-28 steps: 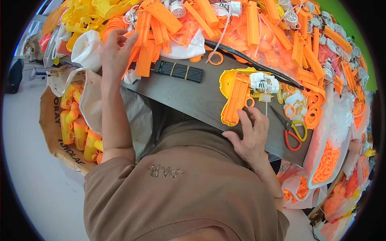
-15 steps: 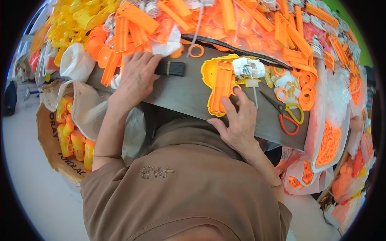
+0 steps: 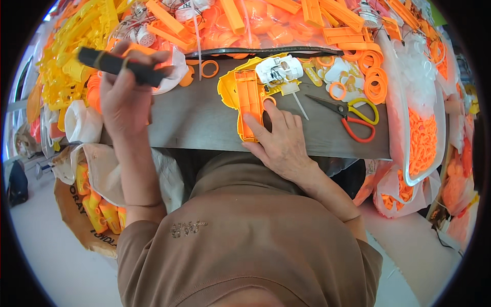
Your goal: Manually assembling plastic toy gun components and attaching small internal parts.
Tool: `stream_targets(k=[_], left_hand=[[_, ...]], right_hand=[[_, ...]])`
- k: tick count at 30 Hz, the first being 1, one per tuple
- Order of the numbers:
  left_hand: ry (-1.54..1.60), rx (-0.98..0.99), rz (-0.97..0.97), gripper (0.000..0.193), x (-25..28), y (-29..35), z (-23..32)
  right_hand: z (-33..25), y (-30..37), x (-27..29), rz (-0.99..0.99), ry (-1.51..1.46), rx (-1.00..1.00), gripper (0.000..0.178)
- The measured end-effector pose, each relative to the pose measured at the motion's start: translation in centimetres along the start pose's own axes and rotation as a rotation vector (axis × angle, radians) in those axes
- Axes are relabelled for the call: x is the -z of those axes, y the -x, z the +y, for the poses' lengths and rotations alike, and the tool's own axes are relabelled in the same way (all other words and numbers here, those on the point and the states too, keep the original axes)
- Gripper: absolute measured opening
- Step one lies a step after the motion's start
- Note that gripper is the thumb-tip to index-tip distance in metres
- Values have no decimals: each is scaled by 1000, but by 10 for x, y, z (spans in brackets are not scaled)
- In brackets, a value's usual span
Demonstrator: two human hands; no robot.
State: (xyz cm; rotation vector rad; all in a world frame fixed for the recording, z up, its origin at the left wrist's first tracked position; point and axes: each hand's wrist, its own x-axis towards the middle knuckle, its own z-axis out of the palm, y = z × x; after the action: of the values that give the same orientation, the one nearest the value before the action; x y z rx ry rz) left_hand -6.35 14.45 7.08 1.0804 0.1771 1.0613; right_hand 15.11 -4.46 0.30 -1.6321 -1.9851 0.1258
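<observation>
Left hand [image 3: 123, 97] raised over the desk's [image 3: 204, 123] left end, fingers wrapped round a black bar [image 3: 120, 65]. Right hand [image 3: 281, 143] lies flat and open on the desk, fingertips touching the orange toy shell [image 3: 245, 100]. Scissors [image 3: 348, 112] lie just right of it. Orange parts [image 3: 286, 25] piled behind.

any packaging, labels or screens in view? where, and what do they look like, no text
Brown paper sack: floor, lower left, dark print, holds yellow and orange parts.
Clear plastic bags: right table edge, full of orange rings.
White bags: left table edge, crumpled.
Screens: none.
</observation>
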Motion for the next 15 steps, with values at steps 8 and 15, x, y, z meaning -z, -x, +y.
stream_targets(k=[8, 15], left_hand=[[-233, 248, 96, 19, -51, -28, -61], [-444, 274, 103, 27, -54, -22, -78]], right_hand=[[-1, -1, -1, -10, -25, -9, 53], [2, 0, 0, -16, -93, -22, 53]])
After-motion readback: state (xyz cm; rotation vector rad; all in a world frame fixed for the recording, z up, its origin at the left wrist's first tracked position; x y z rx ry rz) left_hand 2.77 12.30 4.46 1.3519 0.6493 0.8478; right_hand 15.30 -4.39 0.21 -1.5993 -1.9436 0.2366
